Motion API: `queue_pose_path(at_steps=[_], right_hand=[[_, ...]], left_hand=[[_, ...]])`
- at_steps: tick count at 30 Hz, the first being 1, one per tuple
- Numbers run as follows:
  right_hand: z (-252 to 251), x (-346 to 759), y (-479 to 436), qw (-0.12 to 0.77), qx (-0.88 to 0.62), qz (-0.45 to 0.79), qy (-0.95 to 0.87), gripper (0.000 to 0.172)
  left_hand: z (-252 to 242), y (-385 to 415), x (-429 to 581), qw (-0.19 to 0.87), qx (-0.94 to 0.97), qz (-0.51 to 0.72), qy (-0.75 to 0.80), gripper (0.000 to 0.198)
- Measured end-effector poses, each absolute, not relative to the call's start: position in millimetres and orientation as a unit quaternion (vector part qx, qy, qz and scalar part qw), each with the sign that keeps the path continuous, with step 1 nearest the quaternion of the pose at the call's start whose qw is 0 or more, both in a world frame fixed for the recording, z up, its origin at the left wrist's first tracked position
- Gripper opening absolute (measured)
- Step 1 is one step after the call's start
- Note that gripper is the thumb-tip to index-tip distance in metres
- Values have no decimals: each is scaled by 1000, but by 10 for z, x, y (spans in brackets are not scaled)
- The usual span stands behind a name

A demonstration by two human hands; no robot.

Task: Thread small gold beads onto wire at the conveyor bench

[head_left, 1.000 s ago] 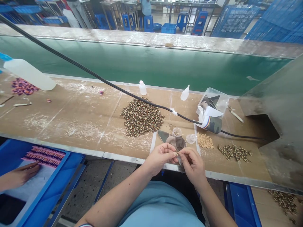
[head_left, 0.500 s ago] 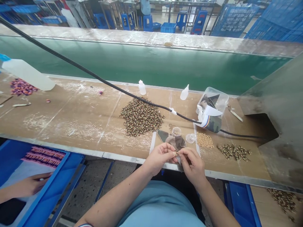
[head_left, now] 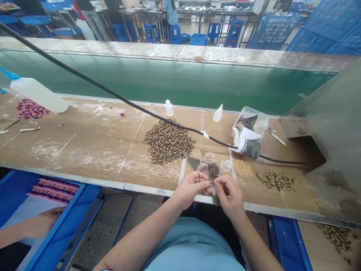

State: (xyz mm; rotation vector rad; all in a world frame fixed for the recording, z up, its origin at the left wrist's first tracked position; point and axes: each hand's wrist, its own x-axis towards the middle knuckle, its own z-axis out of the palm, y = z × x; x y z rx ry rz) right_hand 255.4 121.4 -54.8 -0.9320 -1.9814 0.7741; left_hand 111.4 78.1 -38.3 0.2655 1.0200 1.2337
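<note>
My left hand is closed in a pinch at the table's front edge, with a tiny brown-and-gold piece at its fingertips. Touching close beside it, my right hand pinches too; what lies between those fingertips is too small to make out. Just beyond the hands lies a camouflage cloth with a small clear cup on its far side. A clear round lid is a little to the right. Ahead and to the left is a large heap of small brown-and-gold pieces.
Right of my hands are beige beads and a smaller heap of pieces. A black cable crosses above the table to a camouflage-wrapped bundle. Two white dropper bottles stand behind. Another person's hand is over a blue tray at left.
The view has tilted up slightly. Both my hands stay pinched together at nearly the same spot. The other person's hand at left has shifted a little over the tray.
</note>
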Motion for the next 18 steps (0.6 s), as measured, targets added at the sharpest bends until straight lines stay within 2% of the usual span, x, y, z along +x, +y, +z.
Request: queue_pose_path(at_steps=[9, 18], right_hand=[[-550, 2538, 1238, 372, -343, 279, -816, 12], [-583, 2533, 1221, 388, -331, 258, -821, 11]], left_hand=[[-385, 778, 1107, 691, 124, 545, 459, 37], [-364, 799, 1103, 692, 112, 536, 471, 41]])
